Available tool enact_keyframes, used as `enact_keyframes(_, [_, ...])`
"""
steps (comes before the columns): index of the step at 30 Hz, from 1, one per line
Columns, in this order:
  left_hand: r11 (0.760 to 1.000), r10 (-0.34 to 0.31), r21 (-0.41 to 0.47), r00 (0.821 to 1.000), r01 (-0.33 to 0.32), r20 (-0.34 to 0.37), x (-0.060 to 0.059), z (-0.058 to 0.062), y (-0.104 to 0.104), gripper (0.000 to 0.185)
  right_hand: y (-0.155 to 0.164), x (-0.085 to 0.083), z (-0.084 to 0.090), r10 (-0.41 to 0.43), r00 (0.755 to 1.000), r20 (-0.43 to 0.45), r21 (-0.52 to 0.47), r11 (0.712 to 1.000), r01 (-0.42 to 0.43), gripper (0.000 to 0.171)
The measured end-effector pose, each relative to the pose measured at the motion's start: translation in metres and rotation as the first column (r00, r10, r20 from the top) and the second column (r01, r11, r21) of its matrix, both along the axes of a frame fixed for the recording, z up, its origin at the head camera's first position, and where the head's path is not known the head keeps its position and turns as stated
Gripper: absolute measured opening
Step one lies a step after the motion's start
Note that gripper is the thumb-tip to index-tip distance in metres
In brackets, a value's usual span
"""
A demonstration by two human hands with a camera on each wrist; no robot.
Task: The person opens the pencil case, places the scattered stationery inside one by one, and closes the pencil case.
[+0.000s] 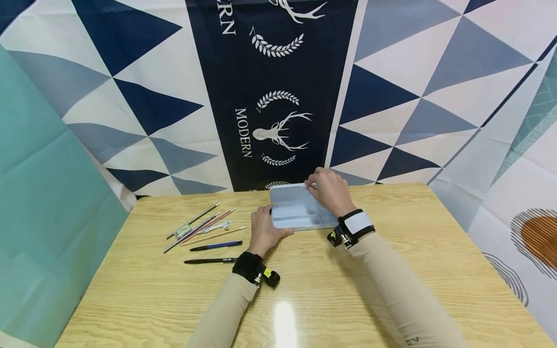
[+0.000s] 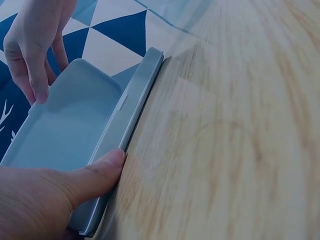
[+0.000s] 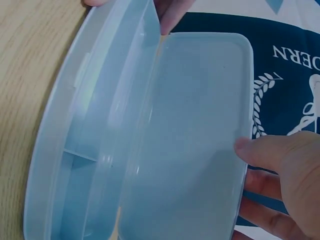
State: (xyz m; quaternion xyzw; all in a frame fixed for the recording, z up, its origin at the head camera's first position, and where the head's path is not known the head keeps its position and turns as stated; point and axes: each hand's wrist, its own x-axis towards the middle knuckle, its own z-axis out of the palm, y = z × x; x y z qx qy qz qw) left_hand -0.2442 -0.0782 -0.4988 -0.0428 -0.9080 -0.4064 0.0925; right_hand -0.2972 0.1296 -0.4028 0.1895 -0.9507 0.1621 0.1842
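The pale blue pencil case [image 1: 300,215] sits open on the counter [image 1: 391,270], left hand [image 1: 264,231] gripping its near rim, right hand [image 1: 329,189] pinching the raised lid, which might slam shut if released.

"MODERN" in white on dark blue backdrop banner [image 1: 270,72], beside deer emblem; again partly cut off near top.

Both arms wear long beige sleeves [image 1: 391,275]. The left wrist carries a black strap [image 1: 247,265] with a small camera; the right wrist carries a black-and-white strap [image 1: 356,223].
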Motion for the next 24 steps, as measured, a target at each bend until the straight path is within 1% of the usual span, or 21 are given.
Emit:
enact_keyframes(8, [1.000, -0.002, -0.004, 1.000, 0.002, 0.000, -0.001, 0.000, -0.001, 0.097, -0.003, -0.003, -0.003, -0.009, 1.000, -0.007, 0.009, 1.000, 0.009, 0.016])
enact_keyframes(13, [1.000, -0.008, 0.006, 1.000, 0.008, -0.006, -0.001, 0.000, 0.000, 0.097, -0.002, -0.005, -0.008, -0.009, 1.000, 0.002, 0.029, 1.000, 0.009, 0.029])
enact_keyframes(16, [1.000, -0.013, 0.000, 1.000, 0.013, -0.011, -0.001, -0.001, 0.000, 0.096, -0.002, -0.007, -0.012, -0.013, 1.000, 0.028, 0.050, 0.999, 0.012, 0.039])
enact_keyframes(20, [1.000, -0.012, 0.002, 1.000, 0.012, -0.007, -0.001, -0.002, -0.001, 0.097, -0.003, -0.010, -0.015, -0.015, 0.996, 0.082, 0.057, 0.998, 0.010, 0.052])
enact_keyframes(24, [1.000, -0.008, -0.004, 1.000, 0.008, 0.005, -0.002, -0.002, -0.002, 0.097, -0.005, -0.013, -0.020, -0.022, 0.993, 0.120, 0.065, 0.998, 0.015, 0.061])
